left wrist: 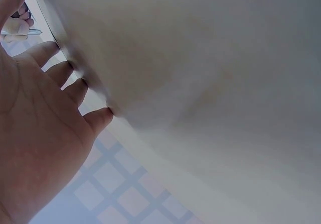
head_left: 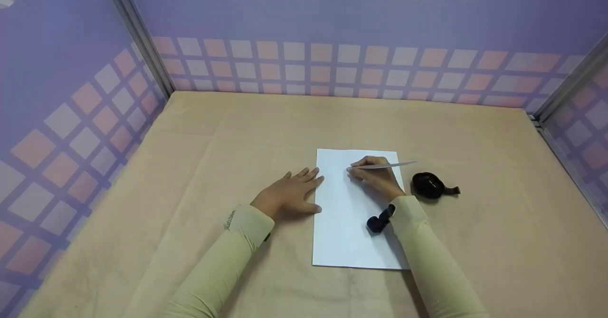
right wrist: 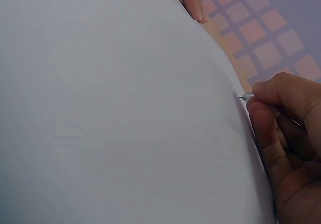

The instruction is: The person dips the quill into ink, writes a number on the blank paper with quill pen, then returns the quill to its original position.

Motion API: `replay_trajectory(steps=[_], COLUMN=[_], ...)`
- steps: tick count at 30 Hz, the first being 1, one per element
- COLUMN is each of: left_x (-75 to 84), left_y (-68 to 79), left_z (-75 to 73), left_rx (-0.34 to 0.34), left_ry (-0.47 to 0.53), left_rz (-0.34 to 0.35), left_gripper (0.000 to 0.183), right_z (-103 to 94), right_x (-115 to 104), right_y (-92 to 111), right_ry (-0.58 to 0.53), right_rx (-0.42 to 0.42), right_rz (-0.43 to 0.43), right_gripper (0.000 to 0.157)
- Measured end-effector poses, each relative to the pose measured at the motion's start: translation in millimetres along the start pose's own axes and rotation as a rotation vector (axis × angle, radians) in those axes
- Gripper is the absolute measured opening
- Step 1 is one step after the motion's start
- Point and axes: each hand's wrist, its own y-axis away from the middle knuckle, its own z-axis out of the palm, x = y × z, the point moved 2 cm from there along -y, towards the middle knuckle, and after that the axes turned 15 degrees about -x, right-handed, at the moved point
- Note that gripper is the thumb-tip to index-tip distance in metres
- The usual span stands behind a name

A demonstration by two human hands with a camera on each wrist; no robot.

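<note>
A white sheet of paper [head_left: 349, 237] lies on the cloth-covered table in the head view. My left hand [head_left: 294, 194] rests with its fingers spread at the left edge of the sheet, the thumb and some fingertips touching it. Above the upper right part of the paper, my right hand [head_left: 377, 175] pinches a slim, pale pen [head_left: 396, 164] between thumb and fingers. In the right wrist view the dark tip of the pen [right wrist: 244, 97] points at the sheet [right wrist: 125, 93], at or very near its surface. No marks are visible on the paper.
Right of the sheet sits a shiny black rounded object [head_left: 428, 185] with a short tail, its kind unclear. A beige cloth covers the table [head_left: 228, 142]. Purple walls with pink and white squares [head_left: 294, 76] stand behind and at both sides.
</note>
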Motion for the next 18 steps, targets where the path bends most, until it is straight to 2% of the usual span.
replay_trajectory(steps=[3, 8, 13, 18], left_x=[0.3, 0.7, 0.8, 0.5], left_y=[0.5, 1.1, 2.1, 2.7], left_z=[0.0, -0.1, -0.4, -0.4], left_rx=[0.000, 0.002, 0.009, 0.007], left_ry=[0.000, -0.006, -0.014, -0.003], left_rz=[0.000, -0.003, 0.002, 0.015], left_gripper=[0.083, 0.082, 0.081, 0.082], right_z=[-1.2, 0.3, 2.0, 4.1], right_x=[14.4, 13.6, 14.4, 9.1], right_y=[-7.2, -6.9, -9.0, -7.6], right_ry=[-0.010, 0.010, -0.030, -0.043], right_rx=[-0.004, -0.015, -0.045, -0.076], right_rz=[0.018, 0.014, -0.020, -0.013], right_gripper=[0.022, 0.019, 0.023, 0.024])
